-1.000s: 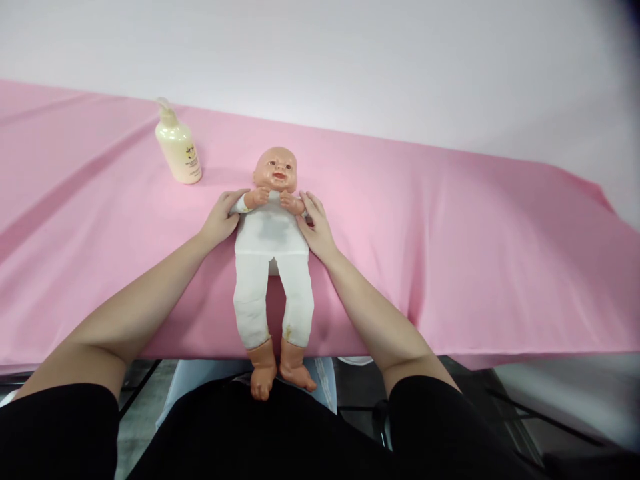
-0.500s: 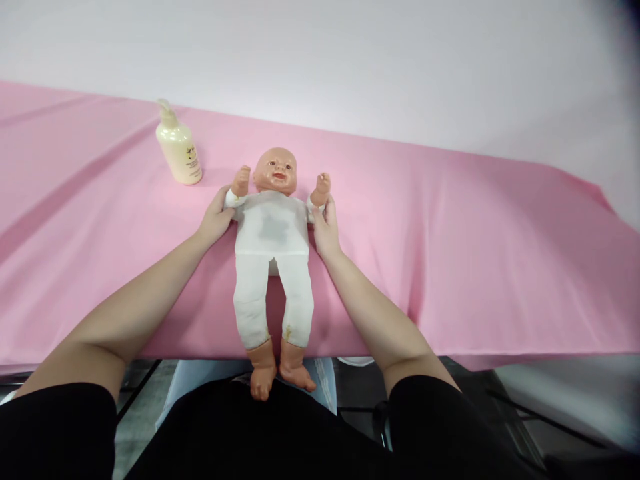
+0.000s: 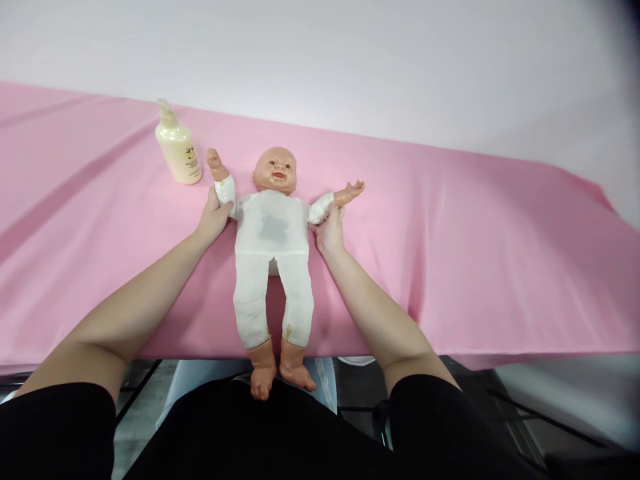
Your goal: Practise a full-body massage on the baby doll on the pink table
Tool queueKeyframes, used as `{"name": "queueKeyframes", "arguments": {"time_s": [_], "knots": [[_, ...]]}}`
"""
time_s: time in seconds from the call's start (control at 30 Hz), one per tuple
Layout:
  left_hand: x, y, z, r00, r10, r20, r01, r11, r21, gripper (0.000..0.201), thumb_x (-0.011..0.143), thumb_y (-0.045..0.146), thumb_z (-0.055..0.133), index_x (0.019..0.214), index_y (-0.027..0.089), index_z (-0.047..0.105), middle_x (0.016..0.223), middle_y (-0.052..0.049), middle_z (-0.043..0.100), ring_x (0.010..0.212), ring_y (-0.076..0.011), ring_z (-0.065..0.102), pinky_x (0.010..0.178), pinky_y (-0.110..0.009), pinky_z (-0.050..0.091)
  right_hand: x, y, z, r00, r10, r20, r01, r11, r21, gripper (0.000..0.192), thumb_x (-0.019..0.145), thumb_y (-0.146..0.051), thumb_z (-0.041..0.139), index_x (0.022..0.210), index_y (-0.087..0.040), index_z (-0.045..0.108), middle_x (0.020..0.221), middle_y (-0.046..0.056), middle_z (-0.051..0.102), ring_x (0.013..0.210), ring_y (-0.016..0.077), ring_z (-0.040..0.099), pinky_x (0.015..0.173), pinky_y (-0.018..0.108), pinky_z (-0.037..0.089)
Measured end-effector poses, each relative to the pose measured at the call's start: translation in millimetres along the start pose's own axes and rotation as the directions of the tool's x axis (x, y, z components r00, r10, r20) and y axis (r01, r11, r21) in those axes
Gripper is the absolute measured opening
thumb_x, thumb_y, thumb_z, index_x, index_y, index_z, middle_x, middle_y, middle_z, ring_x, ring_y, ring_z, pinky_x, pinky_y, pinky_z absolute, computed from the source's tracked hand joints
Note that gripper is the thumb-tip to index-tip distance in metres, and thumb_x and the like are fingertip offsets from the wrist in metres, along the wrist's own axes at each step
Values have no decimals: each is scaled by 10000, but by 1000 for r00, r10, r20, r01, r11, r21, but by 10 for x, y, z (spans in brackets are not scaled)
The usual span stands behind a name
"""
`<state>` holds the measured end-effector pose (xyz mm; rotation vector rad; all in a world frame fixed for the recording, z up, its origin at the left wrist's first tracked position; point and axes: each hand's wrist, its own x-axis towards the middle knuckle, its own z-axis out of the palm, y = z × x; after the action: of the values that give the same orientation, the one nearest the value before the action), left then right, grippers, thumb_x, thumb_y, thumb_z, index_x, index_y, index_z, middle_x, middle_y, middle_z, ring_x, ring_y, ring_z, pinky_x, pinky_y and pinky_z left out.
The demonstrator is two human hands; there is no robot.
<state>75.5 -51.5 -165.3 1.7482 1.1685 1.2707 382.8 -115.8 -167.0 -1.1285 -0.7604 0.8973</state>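
Note:
A baby doll (image 3: 273, 227) with a white cloth body lies on its back, head away from me, its feet reaching past the table's near edge. A grey patch marks its chest. My left hand (image 3: 215, 217) is closed around the doll's arm on the left, near the elbow, thumb on top. On the other side my right hand (image 3: 330, 230) grips the other arm, with some fingers hidden behind it. Both doll arms are spread outward, the left one pointing up and the right one stretched sideways.
A cream pump bottle (image 3: 179, 150) stands left of the doll's head, close to its raised hand. Pink cloth (image 3: 480, 267) with folds covers the table. Behind it rises a white wall (image 3: 350, 67).
Both doll arms have swung outward, away from the head, and their hands now lie farther apart. My hands have shifted only slightly and keep hold of the arms.

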Motion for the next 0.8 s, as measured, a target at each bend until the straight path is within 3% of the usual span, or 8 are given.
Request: {"name": "queueKeyframes", "arguments": {"time_s": [0.17, 0.27, 0.37, 0.47, 0.6, 0.8], "knots": [[-38, 58, -11, 996, 85, 34, -87, 995, 39, 520, 912, 275, 547, 1402, 255, 374, 1223, -82, 614, 1154, -252, 619, 991, -431, 546, -15, 14, -1, 994, -59, 88, 68, 992, -104, 574, 941, -691, 408, 1402, -370, 289, 1328, 66, 577, 1119, 227, 683, 840, 475, 651], [-69, 191, -8, 991, 108, 79, -111, 993, 41, 553, 892, 272, 579, 1414, 225, 405, 1226, -81, 644, 1151, -258, 631, 1009, -424, 540, -82, -50, 42, 971, -142, 191, 177, 967, -181, 660, 940, -710, 423, 1489, -369, 288, 1374, 71, 586, 1157, 232, 679, 939, 481, 623], [-104, 358, -5, 981, 136, 135, -148, 985, 86, 561, 858, 225, 550, 1412, 192, 470, 1308, -97, 649, 1189, -270, 621, 1057, -445, 516, -152, -143, 74, 910, -251, 331, 354, 885, -301, 698, 935, -684, 484, 1525, -333, 358, 1500, 83, 522, 1372, 264, 542, 1145, 536, 487], [-138, 467, -7, 965, 183, 186, -221, 952, 212, 602, 802, 167, 513, 1403, 174, 538, 1336, -109, 638, 1236, -284, 594, 1112, -477, 472, -199, -210, 71, 856, -281, 435, 472, 769, -431, 650, 927, -622, 552, 1502, -336, 456, 1564, 70, 462, 1491, 293, 387, 1233, 593, 359], [-166, 493, -10, 946, 220, 237, -290, 901, 322, 678, 749, 115, 485, 1421, 168, 559, 1289, -116, 631, 1263, -285, 566, 1141, -486, 446, -231, -234, 58, 845, -278, 458, 499, 718, -486, 595, 938, -503, 577, 1503, -345, 479, 1576, 69, 434, 1506, 306, 352, 1234, 600, 357], [-174, 483, -9, 946, 215, 243, -289, 899, 328, 690, 751, 104, 488, 1435, 173, 548, 1283, -119, 621, 1249, -288, 565, 1132, -498, 455, -233, -219, 61, 844, -283, 455, 505, 705, -498, 592, 933, -460, 585, 1504, -341, 484, 1580, 75, 421, 1464, 310, 404, 1217, 583, 390]]}}
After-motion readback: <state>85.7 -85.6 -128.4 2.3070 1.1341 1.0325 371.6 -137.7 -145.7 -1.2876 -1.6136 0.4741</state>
